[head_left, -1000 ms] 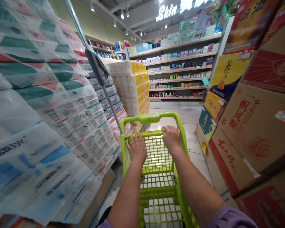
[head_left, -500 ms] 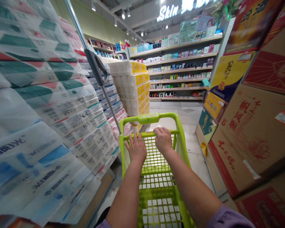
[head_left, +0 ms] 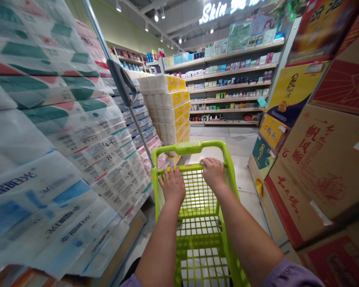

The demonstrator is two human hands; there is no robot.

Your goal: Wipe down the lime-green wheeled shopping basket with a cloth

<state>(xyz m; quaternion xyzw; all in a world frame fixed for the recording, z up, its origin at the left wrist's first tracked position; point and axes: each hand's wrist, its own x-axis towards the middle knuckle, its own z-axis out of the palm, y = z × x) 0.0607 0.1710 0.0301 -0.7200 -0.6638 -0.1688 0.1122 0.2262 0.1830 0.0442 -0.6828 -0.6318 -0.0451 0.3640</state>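
Note:
A lime-green rolling shopping basket [head_left: 199, 205] stands in front of me, and its grid walls and floor show through from above. My left hand [head_left: 172, 186] rests on the bar on its left side, fingers spread and stretched over the top. Farther right along that same bar, my right hand [head_left: 214, 174] has its fingers curled around it. The thumbs are partly hidden. A metal pull rod with a grey handle [head_left: 122, 83] rises from the basket's left corner and leans up to the left.
Wrapped tissue packs [head_left: 86, 139] are piled high along the left. Yellow-and-white paper rolls [head_left: 167, 107] are stacked farther ahead. Printed cartons [head_left: 323, 167] line the right side. Shelves of small boxes and bottles [head_left: 230, 88] stand beyond the tiled floor [head_left: 241, 145].
My right hand slid left along the bar, then back to the right. My left hand has kept its place. The surroundings have barely shifted in view.

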